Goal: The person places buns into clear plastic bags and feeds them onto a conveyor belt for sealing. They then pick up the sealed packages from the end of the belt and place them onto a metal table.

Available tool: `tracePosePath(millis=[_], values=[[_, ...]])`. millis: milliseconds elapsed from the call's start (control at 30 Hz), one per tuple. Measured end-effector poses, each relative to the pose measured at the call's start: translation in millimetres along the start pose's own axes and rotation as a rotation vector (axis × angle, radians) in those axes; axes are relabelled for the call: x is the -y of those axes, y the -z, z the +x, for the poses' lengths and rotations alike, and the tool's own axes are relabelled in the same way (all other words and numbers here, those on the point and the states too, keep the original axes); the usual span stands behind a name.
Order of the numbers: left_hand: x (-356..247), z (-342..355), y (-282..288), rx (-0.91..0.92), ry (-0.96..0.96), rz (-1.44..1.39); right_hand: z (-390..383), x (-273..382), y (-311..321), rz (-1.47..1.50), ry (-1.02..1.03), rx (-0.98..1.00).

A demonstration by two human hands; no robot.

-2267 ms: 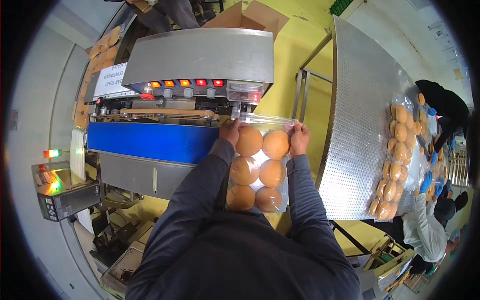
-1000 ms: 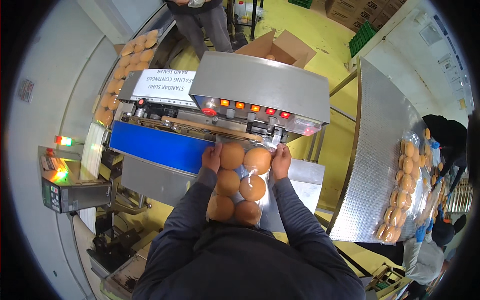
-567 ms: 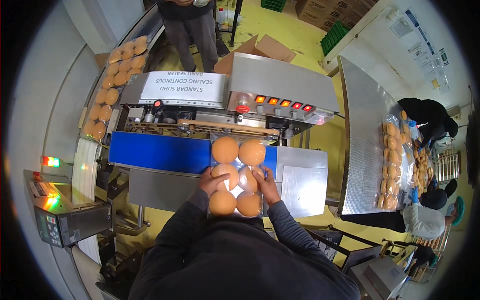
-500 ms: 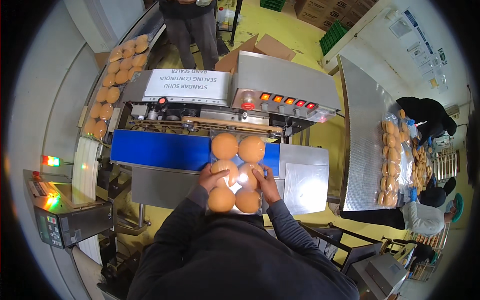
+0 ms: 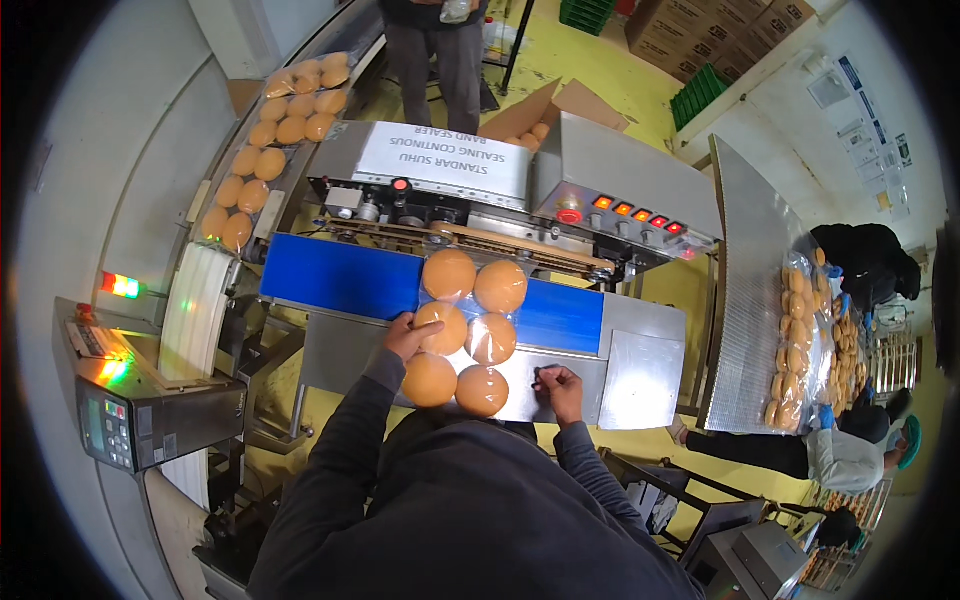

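A clear bag of six round orange-brown buns [image 5: 465,330] lies flat, its far end on the blue conveyor belt [image 5: 330,278] and its near end on the steel plate [image 5: 640,365] in front of me. My left hand [image 5: 405,335] grips the bag's left edge beside the middle bun. My right hand [image 5: 560,385] rests on the steel plate just right of the bag, fingers curled, holding nothing. Both dark sleeves come up from the lower edge.
Behind the belt stands a grey sealing machine [image 5: 520,180] with a row of lit buttons. More bagged buns [image 5: 270,140] ride a conveyor at far left. A steel table [image 5: 750,300] at right carries bun bags beside seated workers [image 5: 840,450]. A person [image 5: 440,50] stands beyond; a control box [image 5: 120,420] sits left.
The bag has come down from my two hands onto the belt and plate. My right hand has let go and moved off to the right; my left hand stays on the bag.
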State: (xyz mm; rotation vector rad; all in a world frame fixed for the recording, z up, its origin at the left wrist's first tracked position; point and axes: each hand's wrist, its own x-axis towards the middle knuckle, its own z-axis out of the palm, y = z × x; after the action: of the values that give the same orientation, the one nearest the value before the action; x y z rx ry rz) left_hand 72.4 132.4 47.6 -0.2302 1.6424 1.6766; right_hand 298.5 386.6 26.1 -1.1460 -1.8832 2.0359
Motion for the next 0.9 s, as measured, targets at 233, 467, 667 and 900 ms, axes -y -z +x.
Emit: tracePosePath(millis=[233,467,667,900], values=[[6,13,62,-0.020,-0.021,0.033,4,10,0,0.044,-0.038,0.011],[-9,12,109,-0.007,-0.075,-0.007,5,7,1,0.028,-0.019,0.005],[-16,9,151,-0.021,-0.081,0.069,3,13,-1,-0.004,-0.035,0.008],[-18,-3,176,0.070,-0.087,-0.211,7,7,-1,-0.066,-0.002,0.060]])
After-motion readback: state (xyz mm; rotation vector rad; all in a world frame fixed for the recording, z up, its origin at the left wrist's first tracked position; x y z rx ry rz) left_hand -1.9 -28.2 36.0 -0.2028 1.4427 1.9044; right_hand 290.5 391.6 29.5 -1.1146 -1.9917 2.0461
